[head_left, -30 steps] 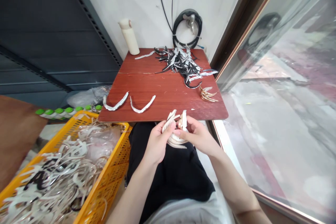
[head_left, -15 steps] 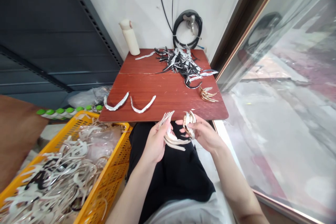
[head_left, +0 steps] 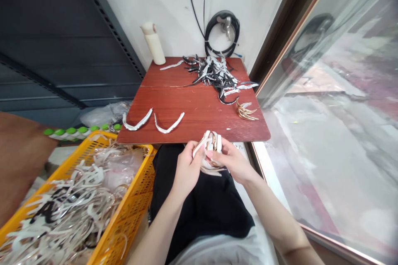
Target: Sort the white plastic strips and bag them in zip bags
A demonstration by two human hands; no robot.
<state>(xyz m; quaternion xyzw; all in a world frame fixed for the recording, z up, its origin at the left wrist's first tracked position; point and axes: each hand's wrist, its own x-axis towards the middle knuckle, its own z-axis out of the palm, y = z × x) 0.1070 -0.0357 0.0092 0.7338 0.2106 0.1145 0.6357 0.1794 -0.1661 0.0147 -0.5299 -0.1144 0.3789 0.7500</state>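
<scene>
Just in front of the table's near edge, my two hands meet over the lap. My left hand (head_left: 188,165) is closed around a bunch of cream-white curved strips (head_left: 213,171), whose ends stick out below the fingers. My right hand (head_left: 233,160) grips a bundle of white and gold-brown curved strips (head_left: 214,143), pressed against the left hand's bunch. Fingers hide where the two bundles touch. On the table nearby lie two white curved strips (head_left: 169,129) at the left and a small cluster of gold curved strips (head_left: 246,112) at the right.
The red-brown table (head_left: 199,107) bears a heap of black and silver strips (head_left: 214,72) and a cream bottle (head_left: 154,45) at the back. A yellow crate (head_left: 124,198) full of strips stands at left. Coiled black cable (head_left: 209,29) hangs on the wall; a glass door (head_left: 329,132) is at right.
My hands have come together; the right one moved left, bringing its white and gold-brown bundle against the cream strips in my left hand. Things on the table stayed put.
</scene>
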